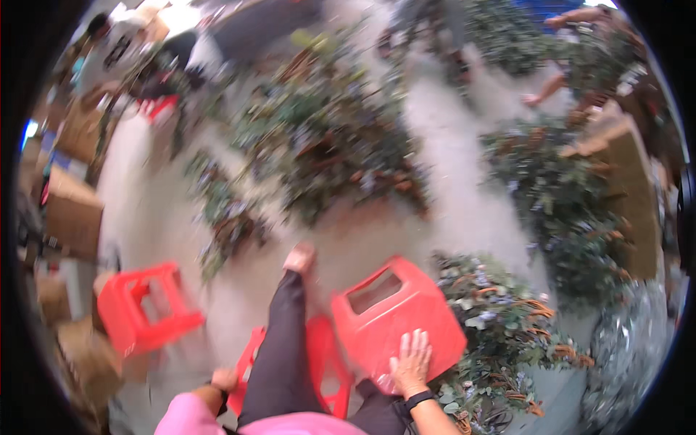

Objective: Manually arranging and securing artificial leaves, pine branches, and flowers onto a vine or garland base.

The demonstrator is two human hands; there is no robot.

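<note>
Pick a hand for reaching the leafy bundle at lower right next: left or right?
Right, likely: the right hand lies open on a red stool beside the leafy bundle; the left hand is farther off, across the legs.

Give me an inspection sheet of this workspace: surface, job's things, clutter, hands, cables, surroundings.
Surface: pale floor, with foliage heaped on it in several places.
Job's things: red right stool under the right hand; red middle stool, partly hidden by the dark trouser leg; red left stool stands apart from both.
Clutter: boxes along the left, clear plastic at lower right.
Hands: right hand lies on the right stool, fingers extended; left hand is at the middle stool's edge, grip unclear.
Cables: nothing clearly seen.
Surroundings: blurred co-worker at upper left; cardboard at right.
</note>
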